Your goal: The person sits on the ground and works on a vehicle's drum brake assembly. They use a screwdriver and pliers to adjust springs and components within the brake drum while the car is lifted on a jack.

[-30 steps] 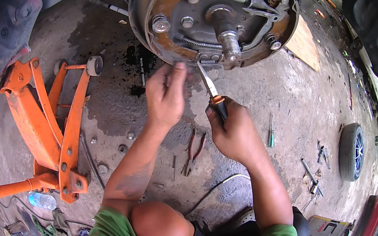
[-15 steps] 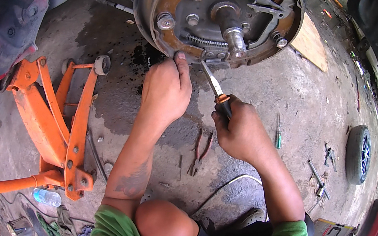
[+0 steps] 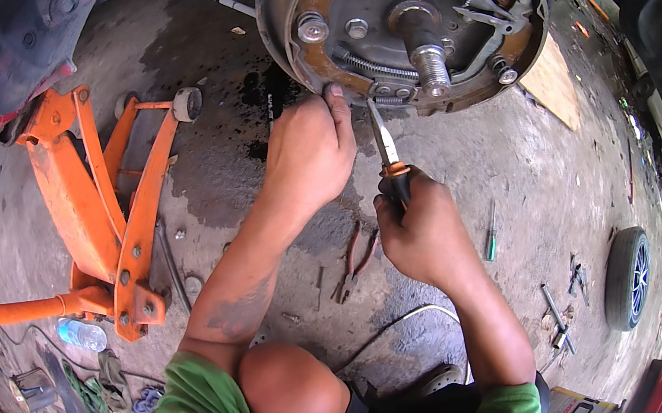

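Observation:
An opened drum brake (image 3: 317, 57) hangs at the top centre, with rusty brown shoes, several springs and a threaded spindle (image 3: 431, 64) jutting toward me. My left hand (image 3: 310, 153) is closed at its lower edge, thumb pressed against the rim and the other fingers curled, partly out of sight. In my right hand (image 3: 425, 229) is a pair of long-nose pliers (image 3: 383, 138) with dark and orange handles. Their tip reaches the bottom of the brake, beside the small lower spring (image 3: 389, 101). Whether the jaws grip the spring is too small to tell.
An orange floor jack (image 3: 77, 208) stands at left, near a water bottle (image 3: 82, 335). Between my arms, red-handled pliers (image 3: 355, 267) lie on the concrete. A green-handled screwdriver (image 3: 493, 234), a metal bar (image 3: 558, 317) and a wheel (image 3: 627, 278) are at right.
The whole view has shifted slightly, so the brake appears a little higher and farther right. Both hands keep their places at its lower edge, the pliers' tip still by the lower spring.

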`<state>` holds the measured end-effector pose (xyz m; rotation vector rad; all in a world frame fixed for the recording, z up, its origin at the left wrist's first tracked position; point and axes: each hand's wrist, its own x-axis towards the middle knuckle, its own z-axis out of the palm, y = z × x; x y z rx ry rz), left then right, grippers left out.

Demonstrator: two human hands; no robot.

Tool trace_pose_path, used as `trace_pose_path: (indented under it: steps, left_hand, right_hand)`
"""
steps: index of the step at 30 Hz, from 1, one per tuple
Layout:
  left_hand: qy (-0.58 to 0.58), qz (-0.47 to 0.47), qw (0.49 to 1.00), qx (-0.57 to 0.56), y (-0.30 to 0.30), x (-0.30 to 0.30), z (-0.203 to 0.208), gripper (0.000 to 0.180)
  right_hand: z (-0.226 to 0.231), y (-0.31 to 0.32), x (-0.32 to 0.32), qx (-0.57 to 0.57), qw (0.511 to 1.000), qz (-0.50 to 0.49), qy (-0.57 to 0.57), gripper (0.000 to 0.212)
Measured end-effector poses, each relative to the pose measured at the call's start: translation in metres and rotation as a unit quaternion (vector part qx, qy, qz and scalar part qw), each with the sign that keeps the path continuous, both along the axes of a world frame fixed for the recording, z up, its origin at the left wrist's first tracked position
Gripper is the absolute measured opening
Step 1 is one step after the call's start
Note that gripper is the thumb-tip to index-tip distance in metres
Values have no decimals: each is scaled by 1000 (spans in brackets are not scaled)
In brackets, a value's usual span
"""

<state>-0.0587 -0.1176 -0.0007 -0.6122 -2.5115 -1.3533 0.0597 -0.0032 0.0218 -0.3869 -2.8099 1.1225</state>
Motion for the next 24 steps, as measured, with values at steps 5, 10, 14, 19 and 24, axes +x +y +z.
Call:
trace_pose_path:
  steps: [5, 10, 14, 19, 24]
  left_hand:
    - [-19, 3, 1000, 7, 1, 1, -3, 45]
    - [-7, -19, 999, 29, 0, -2, -7, 47]
    - [-121, -74, 983, 116, 1, 5, -15, 56]
    - [-291, -297, 869, 268, 25, 24, -27, 50]
    - [-258, -239, 906, 235, 24, 32, -26, 30]
  right_hand:
    - [-6, 1, -1, -30, 1000, 2, 1, 18]
    - [-9, 8, -1, -1, 1000, 23, -10, 19]
    - [-5, 16, -4, 9, 999, 34, -9, 18]
    - [-5, 17, -5, -24, 999, 32, -3, 22]
    - [-7, 10, -3, -1, 1000, 27, 4, 23]
